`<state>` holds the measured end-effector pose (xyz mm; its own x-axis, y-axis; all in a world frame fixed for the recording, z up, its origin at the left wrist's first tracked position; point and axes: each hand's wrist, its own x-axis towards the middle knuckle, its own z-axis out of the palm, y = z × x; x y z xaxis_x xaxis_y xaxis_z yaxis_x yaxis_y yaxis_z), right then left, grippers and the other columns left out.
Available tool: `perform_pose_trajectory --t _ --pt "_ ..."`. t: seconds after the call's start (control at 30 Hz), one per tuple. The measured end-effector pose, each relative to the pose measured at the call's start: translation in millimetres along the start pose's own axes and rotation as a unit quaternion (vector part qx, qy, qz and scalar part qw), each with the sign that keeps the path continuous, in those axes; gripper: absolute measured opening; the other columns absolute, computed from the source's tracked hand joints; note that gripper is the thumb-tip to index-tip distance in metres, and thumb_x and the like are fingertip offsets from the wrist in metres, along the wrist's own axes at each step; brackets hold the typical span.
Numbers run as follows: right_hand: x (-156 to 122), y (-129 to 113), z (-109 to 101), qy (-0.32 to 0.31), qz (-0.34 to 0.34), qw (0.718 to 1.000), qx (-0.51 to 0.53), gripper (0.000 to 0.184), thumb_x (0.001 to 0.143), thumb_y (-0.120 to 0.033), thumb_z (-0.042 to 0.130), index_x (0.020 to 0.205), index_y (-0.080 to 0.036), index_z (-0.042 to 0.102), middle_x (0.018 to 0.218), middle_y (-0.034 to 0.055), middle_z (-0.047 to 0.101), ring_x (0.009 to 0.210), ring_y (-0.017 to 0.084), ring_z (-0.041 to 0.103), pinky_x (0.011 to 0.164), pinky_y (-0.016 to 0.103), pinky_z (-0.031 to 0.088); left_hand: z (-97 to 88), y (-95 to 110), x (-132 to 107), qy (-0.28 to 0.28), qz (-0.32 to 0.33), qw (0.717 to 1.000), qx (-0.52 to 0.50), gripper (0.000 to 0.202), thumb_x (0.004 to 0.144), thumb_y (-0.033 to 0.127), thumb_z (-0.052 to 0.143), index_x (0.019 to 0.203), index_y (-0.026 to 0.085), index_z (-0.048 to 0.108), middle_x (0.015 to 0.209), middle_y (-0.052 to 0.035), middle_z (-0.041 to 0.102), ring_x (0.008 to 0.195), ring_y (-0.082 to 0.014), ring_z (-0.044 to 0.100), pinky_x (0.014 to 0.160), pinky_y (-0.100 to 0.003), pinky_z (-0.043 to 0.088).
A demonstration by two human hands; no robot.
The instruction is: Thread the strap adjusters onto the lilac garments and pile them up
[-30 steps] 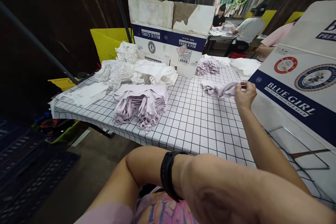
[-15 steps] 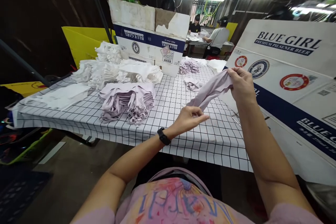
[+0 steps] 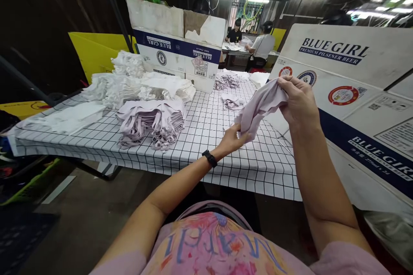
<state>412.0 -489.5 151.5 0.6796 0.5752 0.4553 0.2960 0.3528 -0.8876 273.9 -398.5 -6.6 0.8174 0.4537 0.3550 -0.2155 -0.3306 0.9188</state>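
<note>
A lilac fabric piece [image 3: 262,105] hangs slack and folded between my two hands above the table. My right hand [image 3: 300,101] pinches its upper right end, fingers closed. At the lower left end, my left hand [image 3: 231,139] grips the edge between thumb and fingers. Left of my hands lies a neat stack of lilac garment pieces with straps or loops [image 3: 151,120], its strips bunched toward the near side. Just behind the held cloth is a small crumpled lilac piece [image 3: 232,101].
White fabric piles [image 3: 135,88] and flat white pieces [image 3: 74,118] cover the left of the checked tablecloth [image 3: 206,126]. Cardboard walls stand behind [image 3: 180,49] and at right [image 3: 342,77]. More lilac pieces [image 3: 227,80] lie farther back. Two people sit at a distant table.
My hands have come closer together, and the lilac fabric has gone from stretched to slack and folded. My left hand has shifted its hold on the lower end. The view has turned slightly right.
</note>
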Motion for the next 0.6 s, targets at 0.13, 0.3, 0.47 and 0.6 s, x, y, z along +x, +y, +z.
perform_pose_trajectory --t 0.13,0.3,0.47,0.6 --pt "-2.3 2.9 -15.7 0.022 0.006 1.0 0.019 0.015 0.081 -0.031 0.078 0.081 -0.021 0.067 0.071 -0.0017 0.056 0.055 0.009 0.048 0.046 0.02 0.038 -11.2 -5.6 8.1 0.02 -0.039 0.996 -0.081 0.035 0.092 0.048 0.066 0.099 0.015 0.075 0.104 -0.0102 0.071 0.091 -0.0213 0.063 0.075 -0.033 0.046" --pt "5.5 42.6 -43.2 0.108 0.04 0.993 0.029 0.02 0.073 -0.031 0.081 0.078 -0.02 0.066 0.068 -0.0028 0.057 0.055 0.009 0.049 0.046 0.019 0.038 -42.4 -10.0 16.0 -0.033 -0.125 0.946 -0.298 0.037 0.077 0.046 0.085 0.093 0.013 0.078 0.088 -0.0056 0.073 0.077 -0.0124 0.063 0.07 -0.025 0.045" --pt "6.8 81.1 -48.7 0.14 0.148 0.978 0.031 0.02 0.067 -0.026 0.08 0.073 -0.019 0.063 0.062 -0.0041 0.058 0.052 0.009 0.049 0.045 0.019 0.039 -64.6 -4.0 18.1 0.0 -0.183 0.893 -0.412 0.028 0.081 0.034 0.085 0.096 0.012 0.077 0.086 -0.0044 0.076 0.073 -0.0113 0.066 0.07 -0.022 0.049" --pt "9.9 94.6 -48.7 0.11 0.169 0.98 0.007 0.021 0.067 -0.029 0.079 0.074 -0.02 0.062 0.062 -0.0045 0.06 0.053 0.009 0.053 0.05 0.019 0.044 -73.6 1.2 16.5 0.034 -0.197 0.867 -0.457 0.014 0.091 0.024 0.075 0.094 0.011 0.074 0.085 -0.0049 0.077 0.075 -0.0137 0.071 0.075 -0.024 0.055"
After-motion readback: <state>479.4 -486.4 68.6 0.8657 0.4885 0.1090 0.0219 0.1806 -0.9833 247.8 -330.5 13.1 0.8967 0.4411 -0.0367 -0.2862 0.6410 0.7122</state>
